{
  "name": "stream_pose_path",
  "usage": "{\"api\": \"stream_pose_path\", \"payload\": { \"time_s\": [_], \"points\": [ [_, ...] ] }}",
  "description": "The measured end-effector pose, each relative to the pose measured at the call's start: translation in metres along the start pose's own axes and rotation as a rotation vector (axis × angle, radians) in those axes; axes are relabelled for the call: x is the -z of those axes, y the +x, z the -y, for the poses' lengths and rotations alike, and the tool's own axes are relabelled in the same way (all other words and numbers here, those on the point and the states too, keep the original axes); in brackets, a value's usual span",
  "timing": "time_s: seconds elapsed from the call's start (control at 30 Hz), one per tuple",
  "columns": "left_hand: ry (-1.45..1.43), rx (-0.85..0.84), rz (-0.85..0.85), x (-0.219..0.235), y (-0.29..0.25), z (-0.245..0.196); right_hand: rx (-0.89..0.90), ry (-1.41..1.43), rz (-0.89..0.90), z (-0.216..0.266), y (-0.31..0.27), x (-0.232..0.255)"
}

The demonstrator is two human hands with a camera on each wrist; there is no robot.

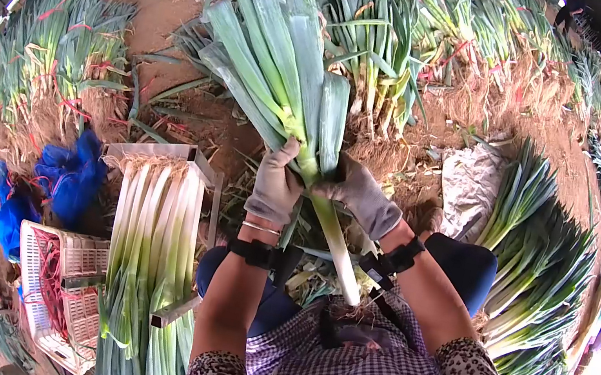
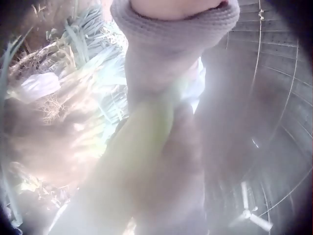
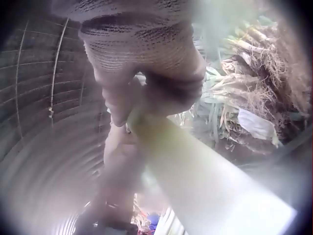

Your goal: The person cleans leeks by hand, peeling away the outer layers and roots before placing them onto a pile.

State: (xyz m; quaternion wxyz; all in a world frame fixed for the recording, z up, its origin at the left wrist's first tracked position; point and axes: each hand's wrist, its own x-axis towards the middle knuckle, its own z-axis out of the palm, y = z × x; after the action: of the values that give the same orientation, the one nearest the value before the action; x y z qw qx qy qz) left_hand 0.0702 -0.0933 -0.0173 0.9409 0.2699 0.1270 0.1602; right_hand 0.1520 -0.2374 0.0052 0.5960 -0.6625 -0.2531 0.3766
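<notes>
A large leek (image 1: 334,249) is held up at a slant before the body, its green leaves (image 1: 260,46) fanned toward the upper left and its white root end at the apron. The gloved left hand (image 1: 276,183) grips the stalk just under the leaves. Slightly lower on the same stalk, the gloved right hand (image 1: 362,196) has its fingers curled round it. The right wrist view shows the right hand (image 3: 146,73) closed about the pale stalk (image 3: 195,171). In the left wrist view, the left hand (image 2: 161,63) is blurred against the stalk (image 2: 142,132).
Trimmed leeks (image 1: 152,242) lie side by side in a metal frame (image 1: 197,162) at the left, beside a white plastic basket (image 1: 44,343) with red ties and blue bags (image 1: 72,173). Loose leeks (image 1: 539,283) are heaped at the right; tied bundles (image 1: 67,61) stand behind.
</notes>
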Motion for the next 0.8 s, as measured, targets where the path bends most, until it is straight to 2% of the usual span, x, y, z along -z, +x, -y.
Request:
{"api": "stream_pose_path", "payload": {
  "time_s": [0.1,0.17,0.23,0.27,0.37,0.4,0.43,0.47,0.5,0.53,0.57,0.63,0.67,0.7,0.77,0.8],
  "points": [
    [0.036,-0.031,-0.089,0.000,-0.007,0.001,0.038,0.070,0.003,0.007,-0.007,-0.007],
    [0.072,-0.084,-0.086,0.000,-0.011,0.001,0.098,0.144,0.001,0.005,-0.012,-0.016],
    [0.129,-0.158,-0.090,0.005,-0.010,0.004,0.097,0.184,-0.077,0.006,-0.019,-0.029],
    [-0.005,-0.161,-0.155,-0.009,-0.013,0.002,0.096,0.203,-0.119,0.007,-0.026,-0.035],
    [0.096,-0.227,-0.187,0.005,-0.007,-0.011,0.014,-0.079,-0.116,0.012,-0.052,-0.046],
    [0.100,-0.265,-0.222,-0.004,-0.012,-0.022,-0.019,-0.033,-0.114,0.024,-0.072,-0.047],
    [0.072,-0.340,-0.267,0.007,-0.003,-0.023,-0.084,0.079,-0.122,0.036,-0.091,-0.042],
    [0.095,-0.345,-0.226,0.022,-0.001,-0.027,-0.133,0.017,-0.121,0.038,-0.106,-0.025],
    [0.117,-0.352,-0.188,0.037,0.000,-0.033,-0.104,0.024,-0.157,0.039,-0.122,-0.008],
    [0.151,-0.341,-0.206,0.049,-0.001,-0.038,-0.131,0.109,-0.149,0.043,-0.138,0.015],
    [0.089,-0.354,-0.107,0.045,-0.009,-0.044,-0.044,-0.086,-0.215,0.030,-0.150,0.043],
    [0.022,-0.434,-0.208,0.029,-0.025,-0.053,-0.039,0.048,-0.286,0.067,-0.175,0.055],
    [-0.030,-0.433,-0.146,0.042,-0.023,-0.053,-0.025,-0.154,-0.329,0.074,-0.184,0.071],
    [-0.059,-0.435,-0.150,0.045,-0.026,-0.055,-0.014,-0.207,-0.357,0.070,-0.189,0.087],
    [-0.116,-0.442,-0.143,0.046,-0.029,-0.060,-0.085,-0.285,-0.331,0.070,-0.190,0.109],
    [-0.099,-0.468,-0.131,0.048,-0.031,-0.060,-0.167,-0.425,-0.367,0.071,-0.184,0.110]
  ]
}}
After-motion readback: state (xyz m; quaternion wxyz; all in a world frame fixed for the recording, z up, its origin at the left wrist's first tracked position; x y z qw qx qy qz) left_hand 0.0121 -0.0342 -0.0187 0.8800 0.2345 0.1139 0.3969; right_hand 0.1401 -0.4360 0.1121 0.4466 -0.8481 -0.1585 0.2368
